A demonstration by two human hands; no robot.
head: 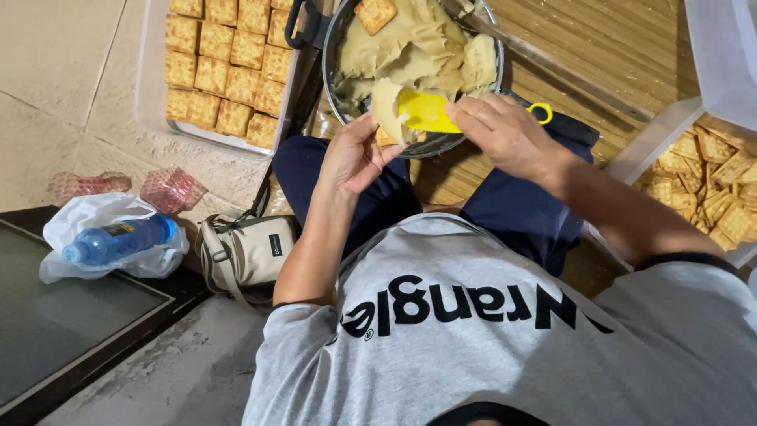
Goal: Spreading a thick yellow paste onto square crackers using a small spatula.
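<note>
My left hand (pixel 352 158) holds a square cracker (pixel 385 139) by its edges, just in front of a metal bowl (pixel 337 31) filled with pale cream filling (pixel 418 47). Gripped in my right hand (pixel 505 134) is a yellow spatula (pixel 426 112), whose blade presses a lump of the cream onto the cracker. One more cracker (pixel 374 13) lies on the cream at the bowl's far side.
A clear tray (pixel 150 87) with rows of filled crackers sits at the left. A container of loose crackers (pixel 710 185) is at the right. A small beige bag (pixel 248 248), a blue bottle (pixel 118 239) on a white plastic bag and pink wrappers (pixel 169 189) lie on the floor.
</note>
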